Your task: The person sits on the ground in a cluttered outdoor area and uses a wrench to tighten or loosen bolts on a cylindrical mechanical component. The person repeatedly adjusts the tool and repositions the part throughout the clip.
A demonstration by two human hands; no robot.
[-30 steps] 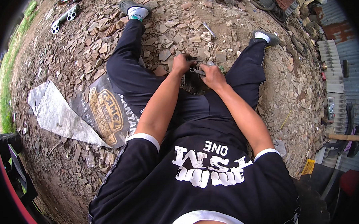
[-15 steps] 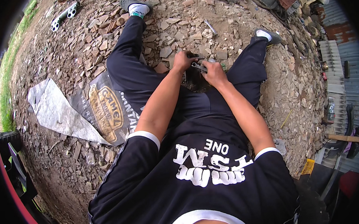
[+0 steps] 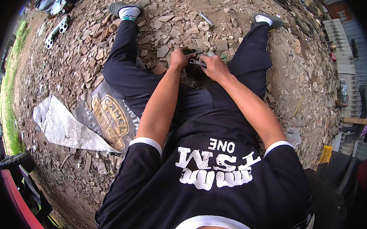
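Observation:
Between my spread legs, my right hand (image 3: 216, 67) is closed on a ring-ended wrench (image 3: 197, 62), its ring end pointing left. Just to the left, my left hand (image 3: 180, 58) is closed on a grey metal piece (image 3: 196, 52) that sticks out toward the right hand; its kind is too small to make out. The wrench's ring lies close to that piece, and I cannot tell if they touch. Below both hands, a dark object (image 3: 195, 78) sits on the ground, partly hidden by my forearms and in shadow.
Another wrench (image 3: 206, 19) lies on the stony ground (image 3: 163, 23) beyond my hands. At the left are a whitish sheet (image 3: 69, 127), a dark printed sheet (image 3: 109, 113) and a tubular metal part (image 3: 58, 30). Corrugated metal sheets (image 3: 340, 46) line the right side.
The view has shifted a little. My hands stay close together, and the wrench's ring end now shows more plainly, pointing left below the piece in my left hand.

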